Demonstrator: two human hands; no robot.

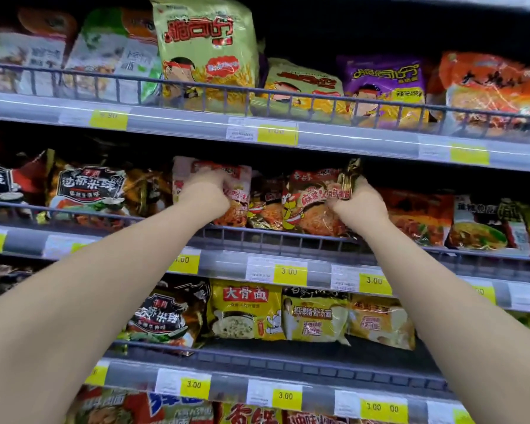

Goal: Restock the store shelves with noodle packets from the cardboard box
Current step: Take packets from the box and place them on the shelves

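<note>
On the middle shelf, behind its low wire rail, both bare hands are reaching into the row of noodle packets. The left hand is closed over the front of a pinkish-red packet standing upright just left of centre; the right hand is closed on the right edge of a red spicy-chicken noodle packet, its fingers pinching the crinkled gold seam at the top corner. Between the two stands another red and gold packet. No cardboard box is in view.

These packets look light, with thin, glossy film that is likely slippery and crumples under the fingers, while the noodle block inside is probably stiff and brittle. I judge that the safest grip is across the flat faces or by the crimped end seam, without squeezing the middle hard, then sliding each packet upright behind the rail so it leans on its neighbours.
</note>
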